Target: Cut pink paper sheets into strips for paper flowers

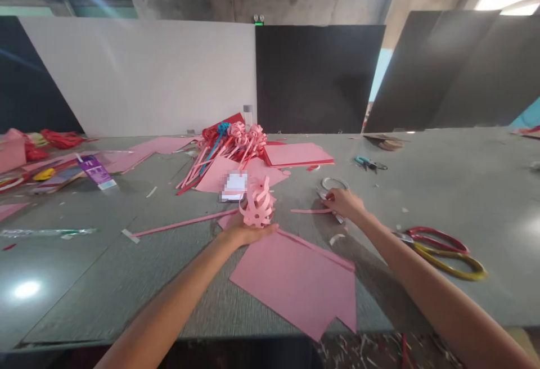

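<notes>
My left hand (pixel 247 235) is low over the table, closed around the base of a pink paper flower (pixel 257 211) with curled, cut petals. A thin pink paper stick (pixel 181 223) runs leftward from near that hand, and a piece of tape (pixel 130 236) is at its far end. Fingers of my right hand (pixel 345 203) are pinched together at the near side of a clear ring like a tape roll (pixel 336 182). A narrow pink strip (pixel 310 211) ends beside those fingers. What they grip is hidden. Under my left hand lies a pink paper sheet (pixel 299 282).
Large scissors (pixel 439 248) with red and yellow handles lie right of my right forearm. Small blue-handled snips (pixel 369 163) are farther back. Finished paper flowers (pixel 240 135) on sticks are piled behind, beside stacked pink sheets (pixel 299 154). A purple packet (pixel 96 172) lies left.
</notes>
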Motion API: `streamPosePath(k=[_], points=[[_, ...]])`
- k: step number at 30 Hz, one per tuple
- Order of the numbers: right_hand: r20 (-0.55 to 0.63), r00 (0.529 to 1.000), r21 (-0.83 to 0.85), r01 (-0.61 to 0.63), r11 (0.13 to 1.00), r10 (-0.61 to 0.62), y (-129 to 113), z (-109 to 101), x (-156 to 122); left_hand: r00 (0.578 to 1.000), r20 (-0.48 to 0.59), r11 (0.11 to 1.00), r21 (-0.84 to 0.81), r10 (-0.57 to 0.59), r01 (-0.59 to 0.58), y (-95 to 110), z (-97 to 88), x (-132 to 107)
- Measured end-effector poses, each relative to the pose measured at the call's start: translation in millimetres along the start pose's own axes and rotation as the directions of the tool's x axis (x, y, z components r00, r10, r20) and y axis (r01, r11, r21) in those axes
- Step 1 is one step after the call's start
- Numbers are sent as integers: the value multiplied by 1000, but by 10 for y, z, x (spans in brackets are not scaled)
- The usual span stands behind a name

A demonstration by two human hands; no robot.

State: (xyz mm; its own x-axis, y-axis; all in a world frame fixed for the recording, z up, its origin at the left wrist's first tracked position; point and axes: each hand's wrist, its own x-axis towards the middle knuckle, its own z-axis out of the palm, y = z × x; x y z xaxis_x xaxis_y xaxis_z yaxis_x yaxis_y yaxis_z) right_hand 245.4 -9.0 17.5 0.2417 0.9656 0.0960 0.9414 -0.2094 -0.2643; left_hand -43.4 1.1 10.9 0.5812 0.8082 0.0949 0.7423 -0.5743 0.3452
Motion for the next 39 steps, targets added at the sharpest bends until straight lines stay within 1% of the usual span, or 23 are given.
streamPosePath(k=[1, 3, 6, 7, 9, 11, 12, 14, 16, 18, 22, 24, 26, 28, 30, 32, 34, 36, 39], points=[[-6, 1000, 23, 4, 1000, -4, 11, 15, 24, 1000, 2, 1000, 5, -14, 14, 17, -16, 1], [-56, 998, 58, 7, 998, -4, 37, 30, 58, 999, 19, 999, 11, -36, 36, 47, -49, -3], [-167, 986, 104, 23, 994, -5, 58, -3, 65, 998, 56, 1000, 19, -18, 17, 57, -84, -14], [-208, 978, 118, 46, 992, -21, 54, -26, 53, 997, 76, 1000, 22, -5, 3, 51, -91, -17], [-304, 948, 148, 149, 978, -98, 21, -77, 3, 994, 108, 1000, 27, 9, -12, 33, -99, -25], [-379, 899, 158, 297, 942, -220, -38, -111, -71, 993, 108, 998, 38, 40, -44, 21, -107, -31], [-395, 873, 144, 368, 919, -288, -72, -115, -111, 993, 95, 996, 48, 68, -72, 20, -112, -32], [-376, 833, 83, 467, 880, -407, -128, -101, -178, 987, 72, 986, 78, 143, -149, 24, -125, -33], [-342, 816, 41, 508, 860, -466, -154, -67, -211, 975, 67, 971, 101, 212, -218, 25, -134, -30], [-348, 816, 88, 518, 851, -461, -146, -35, -206, 965, 50, 958, 124, 256, -260, 8, -130, -21], [-422, 821, 277, 522, 807, -386, -101, -22, -174, 940, -29, 928, 169, 341, -331, -56, -88, 20], [-457, 805, 283, 534, 797, -377, -103, -25, -187, 919, -39, 909, 170, 392, -381, -73, -73, 47], [-464, 781, 230, 562, 795, -418, -127, -17, -221, 904, -39, 895, 164, 426, -415, -73, -76, 65], [-422, 773, 179, 582, 793, -473, -162, 9, -266, 908, -59, 901, 165, 416, -402, -63, -92, 70], [-367, 780, 162, 590, 791, -507, -195, 46, -313, 919, -104, 917, 167, 381, -362, -53, -110, 64], [-346, 777, 182, 606, 774, -527, -228, 79, -366, 925, -144, 930, 168, 351, -327, -45, -119, 55], [-348, 763, 221, 632, 743, -545, -272, 98, -431, 931, -161, 937, 179, 328, -299, -36, -115, 51], [-333, 747, 251, 659, 709, -576, -333, 100, -508, 940, -146, 940, 198, 308, -277, -24, -102, 52], [-248, 721, 228, 692, 685, -647, -442, 91, -618, 955, -88, 950, 165, 284, -267, 2, -83, 57]])
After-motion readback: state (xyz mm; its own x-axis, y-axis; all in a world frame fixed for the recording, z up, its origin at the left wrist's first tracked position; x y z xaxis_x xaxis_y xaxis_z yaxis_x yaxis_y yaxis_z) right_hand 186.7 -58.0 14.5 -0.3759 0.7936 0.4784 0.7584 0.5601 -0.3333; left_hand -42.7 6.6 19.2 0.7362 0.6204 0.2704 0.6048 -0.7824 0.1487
